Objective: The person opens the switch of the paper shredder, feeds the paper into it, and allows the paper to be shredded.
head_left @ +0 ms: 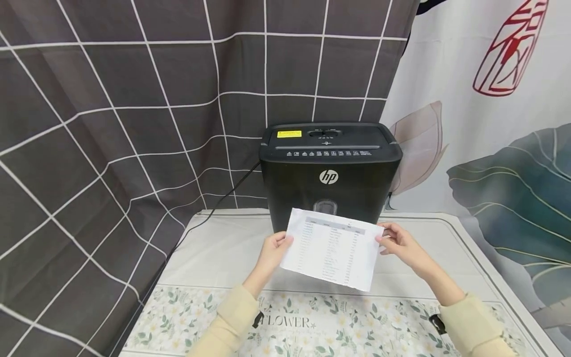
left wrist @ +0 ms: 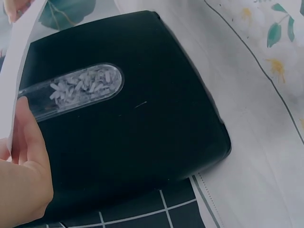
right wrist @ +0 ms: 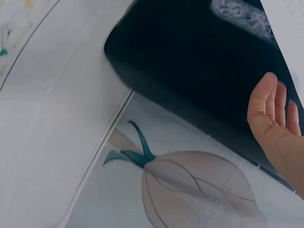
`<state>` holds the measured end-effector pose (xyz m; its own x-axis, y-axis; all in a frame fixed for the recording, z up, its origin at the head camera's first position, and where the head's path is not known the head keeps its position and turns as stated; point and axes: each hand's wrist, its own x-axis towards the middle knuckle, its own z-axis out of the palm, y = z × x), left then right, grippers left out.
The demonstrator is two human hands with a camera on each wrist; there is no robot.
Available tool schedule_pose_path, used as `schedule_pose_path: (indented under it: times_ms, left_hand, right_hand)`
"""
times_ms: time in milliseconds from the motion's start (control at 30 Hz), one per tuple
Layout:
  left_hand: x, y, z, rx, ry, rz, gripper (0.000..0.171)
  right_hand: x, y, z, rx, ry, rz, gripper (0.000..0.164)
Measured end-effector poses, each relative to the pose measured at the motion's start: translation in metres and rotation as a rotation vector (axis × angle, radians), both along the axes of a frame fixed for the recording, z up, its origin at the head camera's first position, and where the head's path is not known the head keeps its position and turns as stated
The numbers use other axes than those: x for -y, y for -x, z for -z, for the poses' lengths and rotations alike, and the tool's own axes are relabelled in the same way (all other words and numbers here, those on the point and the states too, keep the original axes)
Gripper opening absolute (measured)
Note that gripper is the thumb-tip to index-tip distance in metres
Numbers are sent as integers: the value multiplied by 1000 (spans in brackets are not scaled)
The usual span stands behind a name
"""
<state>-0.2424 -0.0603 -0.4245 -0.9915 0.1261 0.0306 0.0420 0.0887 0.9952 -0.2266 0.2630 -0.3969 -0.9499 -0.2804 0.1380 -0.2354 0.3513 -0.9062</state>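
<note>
A printed sheet of paper (head_left: 332, 250) with a grey header row is held up in front of a black HP paper shredder (head_left: 294, 186). My left hand (head_left: 273, 253) pinches its left edge between thumb and fingers. At the opposite edge, my right hand (head_left: 403, 248) pinches the upper right corner. The sheet tilts down to the right and covers the lower front of the shredder. In the left wrist view, the shredder's window (left wrist: 85, 85) shows white paper shreds inside. Fingers of my right hand (right wrist: 275, 114) lie behind the paper in the right wrist view.
The shredder stands at the back of a table with a floral cloth (head_left: 196, 317). A black power cord (head_left: 223, 198) runs from its left side down past the table's left edge. Behind hang a dark grid-patterned curtain (head_left: 178, 74) and a white printed one (head_left: 464, 148).
</note>
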Motion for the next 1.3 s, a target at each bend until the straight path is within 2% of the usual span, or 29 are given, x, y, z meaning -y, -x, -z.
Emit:
schedule_pose_path:
  times_ms: [133,300,467,700,800,1033,1167,1300]
  left_hand:
    - [2,-3,-5,11,-45,-18,32]
    - [4,-6,-10,30,-80,-36,34]
    - [7,-7,-14,46,-117,-70,37]
    - [13,-6,-24,47,-175,-70,38]
    - [15,-4,-31,32,-144,-65,35]
    - [20,6,-51,-28,8,-172,22]
    - [23,11,-63,-95,26,-165,17]
    - [26,12,-71,-112,52,-135,14]
  right_hand:
    - [6,-1,1,46,95,36,45]
    - [14,-2,-1,83,122,30,49]
    - [20,-6,-3,101,150,4,43]
    - [32,-6,-12,117,164,86,35]
    - [35,-6,-21,89,155,110,35]
    - [37,-3,-42,31,131,163,27]
    - [36,-2,-49,0,109,170,24]
    - [34,-3,-54,-14,70,175,24]
